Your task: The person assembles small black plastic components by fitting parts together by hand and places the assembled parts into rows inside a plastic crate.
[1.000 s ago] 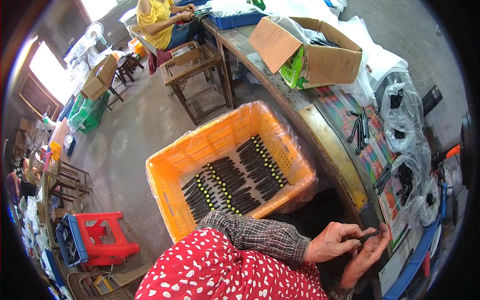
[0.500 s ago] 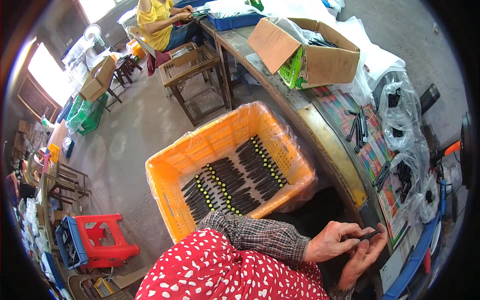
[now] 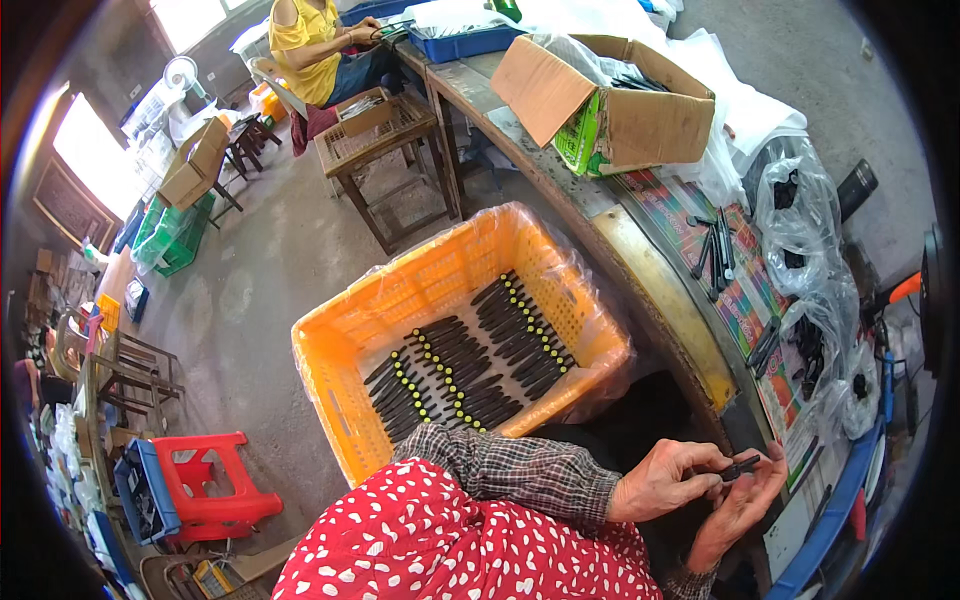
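Over the bench's near right side, my left hand (image 3: 662,482) pinches one end of a short black rod-shaped piece (image 3: 741,468). The fingers of my right hand (image 3: 738,512) close on the same piece from the other side, palm turned up. Its exact kind is too small to tell. To the left stands an orange plastic crate (image 3: 375,290) lined with clear film. Inside it, slim black pen-shaped pieces (image 3: 458,350) with yellow-green dots at one end lie in several rows. Several loose black rod-shaped parts (image 3: 716,255) rest on the bench near my hands.
The long bench (image 3: 660,300) curves along the right, carrying an open cardboard box (image 3: 655,120) and plastic bags of black parts (image 3: 805,270). A wooden stool (image 3: 385,150) stands beyond the crate, a red stool (image 3: 215,490) at the left. A person in yellow (image 3: 310,50) sits working farther off.
My right hand has shifted slightly up and to the right, its fingers changing position round the black piece. More of the piece shows between my hands. The crate's contents look the same.
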